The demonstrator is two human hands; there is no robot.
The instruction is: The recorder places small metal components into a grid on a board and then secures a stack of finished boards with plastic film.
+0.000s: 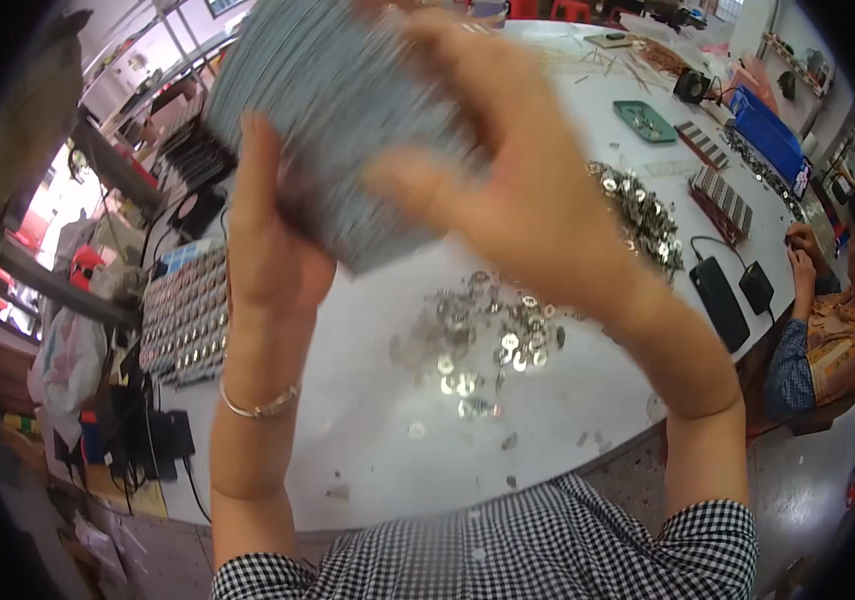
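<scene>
Raised over the table is a grey-blue rectangular panel (347,130) with a streaked face, tilted and smeared by motion. My left hand (272,220) supports its lower left side, thumb up along the edge. On the other side, my right hand (507,180) grips it, with the thumb across the face and fingers at the upper edge; these fingers are blurred. Beneath, loose small round shiny metal pieces (512,345) are scattered on the white table (347,450), some blurred. A larger heap of metal pieces (642,215) lies behind my right forearm.
At left is a tray of metal pieces in rows (187,310). To the right are a black phone (719,305), a black box with a cable (755,288), a stack of striped strips (722,203), a green tray (644,122) and a blue bin (767,135). Another person (837,310) sits at right.
</scene>
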